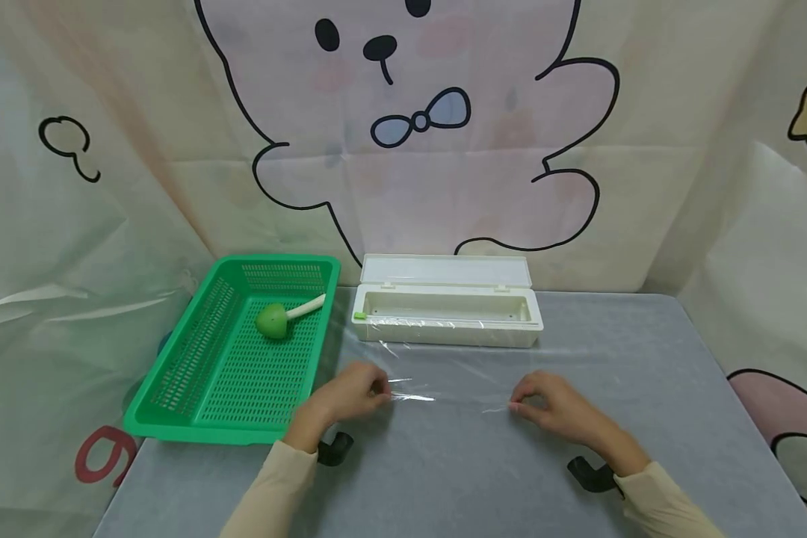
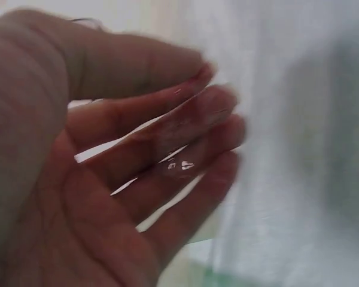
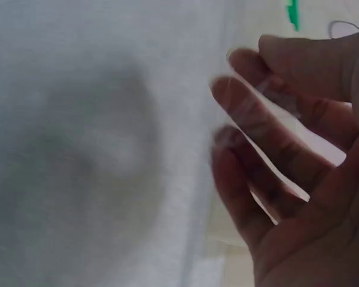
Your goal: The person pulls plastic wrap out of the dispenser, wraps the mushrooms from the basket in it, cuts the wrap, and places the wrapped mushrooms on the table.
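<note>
A sheet of clear plastic wrap (image 1: 444, 371) stretches from the front of a white wrap dispenser (image 1: 447, 336) toward me over the grey table. My left hand (image 1: 352, 394) pinches its left corner between thumb and index finger. At the right corner, my right hand (image 1: 560, 407) pinches the film likewise. In the left wrist view, clear film (image 2: 185, 162) shows faintly across the other fingers, which are spread. Film (image 3: 251, 110) also crosses the fingers in the right wrist view. The dispenser's lid (image 1: 447, 270) stands raised at the back, and a small green slider (image 1: 359, 316) sits at its left end.
Left of the dispenser stands a green perforated basket (image 1: 175, 431). Inside it lies a green-headed toy with a white handle (image 1: 272, 321). A printed curtain (image 1: 498, 187) hangs behind the grey table (image 1: 457, 478). Black wrist mounts (image 1: 592, 475) sit under both wrists.
</note>
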### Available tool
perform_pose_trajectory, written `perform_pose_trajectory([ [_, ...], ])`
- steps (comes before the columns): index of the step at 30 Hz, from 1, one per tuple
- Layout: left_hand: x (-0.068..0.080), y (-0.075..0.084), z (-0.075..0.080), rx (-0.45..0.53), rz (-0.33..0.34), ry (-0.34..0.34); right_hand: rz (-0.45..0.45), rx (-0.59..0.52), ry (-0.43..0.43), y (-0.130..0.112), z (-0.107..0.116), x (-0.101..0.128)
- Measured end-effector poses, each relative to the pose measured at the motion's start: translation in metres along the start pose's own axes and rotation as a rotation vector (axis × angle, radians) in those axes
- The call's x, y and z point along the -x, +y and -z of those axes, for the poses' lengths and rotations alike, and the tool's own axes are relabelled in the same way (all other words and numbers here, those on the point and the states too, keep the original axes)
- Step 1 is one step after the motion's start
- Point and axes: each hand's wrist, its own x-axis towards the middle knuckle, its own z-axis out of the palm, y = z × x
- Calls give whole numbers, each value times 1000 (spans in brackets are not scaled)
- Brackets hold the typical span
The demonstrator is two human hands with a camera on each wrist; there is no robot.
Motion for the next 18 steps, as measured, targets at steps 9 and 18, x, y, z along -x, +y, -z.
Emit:
perform_pose_trajectory([
  [9, 0, -11, -30, -190, 3, 104, -38, 129, 51, 5, -23, 5],
  [18, 4, -11, -34, -264, 65, 149, -194, 152, 55, 5, -29, -1],
])
